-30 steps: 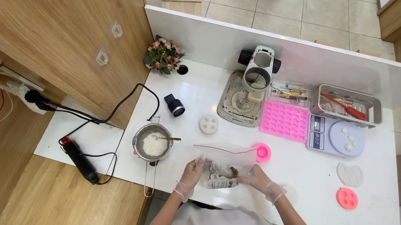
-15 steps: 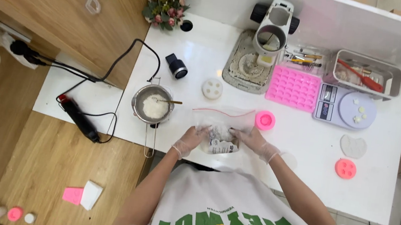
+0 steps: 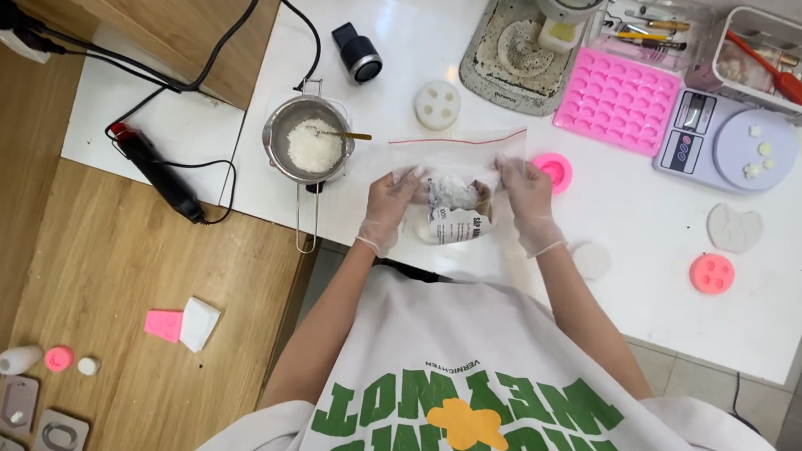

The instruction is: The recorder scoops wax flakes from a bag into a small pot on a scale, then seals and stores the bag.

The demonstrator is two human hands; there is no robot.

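Gloved hands closed around clear zip bag

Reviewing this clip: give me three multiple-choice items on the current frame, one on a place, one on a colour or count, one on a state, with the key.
1. Where does the metal pot of white flakes stand?
A. beside the left hand, away from the scale
B. on the digital scale
C. on the wooden floor

2. How many holes show in the round white mould?
A. two
B. four
C. six

3. How is the clear zip bag held?
A. by one hand only
B. by both gloved hands
C. lying untouched

Answers:
1. A, the pot sits on the white table next to the left hand.
2. B, four hollows are visible.
3. B, the left hand and right hand grip its two sides.
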